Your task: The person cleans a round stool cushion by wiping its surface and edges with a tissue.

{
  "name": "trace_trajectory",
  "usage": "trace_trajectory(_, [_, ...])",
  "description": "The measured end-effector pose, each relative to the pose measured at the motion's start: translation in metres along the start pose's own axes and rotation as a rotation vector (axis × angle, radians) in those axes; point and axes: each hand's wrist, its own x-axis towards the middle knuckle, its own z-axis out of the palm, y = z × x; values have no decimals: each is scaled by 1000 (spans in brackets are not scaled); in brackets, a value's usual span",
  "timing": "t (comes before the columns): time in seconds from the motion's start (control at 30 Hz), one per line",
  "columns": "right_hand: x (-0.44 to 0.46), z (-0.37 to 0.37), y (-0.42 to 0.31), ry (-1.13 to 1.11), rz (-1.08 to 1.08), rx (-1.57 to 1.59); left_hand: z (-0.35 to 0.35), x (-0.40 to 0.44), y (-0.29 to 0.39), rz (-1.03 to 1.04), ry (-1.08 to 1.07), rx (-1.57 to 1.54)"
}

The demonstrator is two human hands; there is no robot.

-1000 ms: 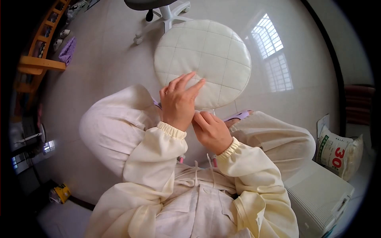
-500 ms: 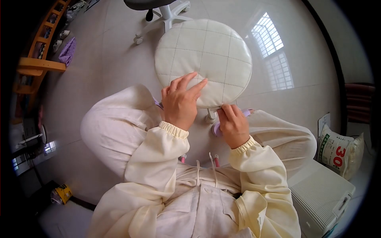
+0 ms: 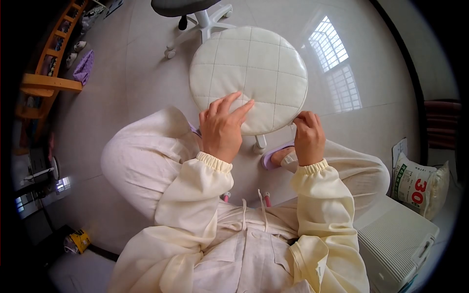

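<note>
A round white stool seat (image 3: 264,63) with quilted square stitching stands in front of me, on a white base partly hidden beneath it. My left hand (image 3: 222,127) rests on the near left part of the seat, fingers spread and pressing into the padding. At the near right edge, my right hand (image 3: 309,136) is closed in a pinch against the seat's rim. Whatever is between those fingertips is too small and covered to make out.
A swivel chair base (image 3: 202,27) stands beyond the seat. My bent legs lie on both sides of the stool, with a purple slipper (image 3: 271,158) beneath. To the right are a white ribbed box (image 3: 395,239) and a printed bag (image 3: 420,185). Wooden furniture (image 3: 51,83) stands left.
My right hand has slid right and away from me along the seat's rim, still pinched. The seat has shifted slightly. My left hand stays on top with its fingers spread.
</note>
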Motion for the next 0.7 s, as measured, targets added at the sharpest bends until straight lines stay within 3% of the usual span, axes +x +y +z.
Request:
trace_trajectory(0.27, [20,6,22,36,100,26,-1,1,0,-5,-3,3])
trace_trajectory(0.4, [29,3,36,141,284,108,-3,-1,-1,1,-8,-9])
trace_trajectory(0.5, [34,-4,37,211,589,474,-5,-3,-4,6,-15,-21])
trace_trajectory(0.6, [30,-14,13,231,455,439,-8,-4,-2,4,-28,-28])
trace_trajectory(0.63, [26,-10,5,258,309,386,-10,-4,0,0,-33,-26])
trace_trajectory(0.7, [8,-6,-16,138,175,384,-10,-4,2,7,-23,-17])
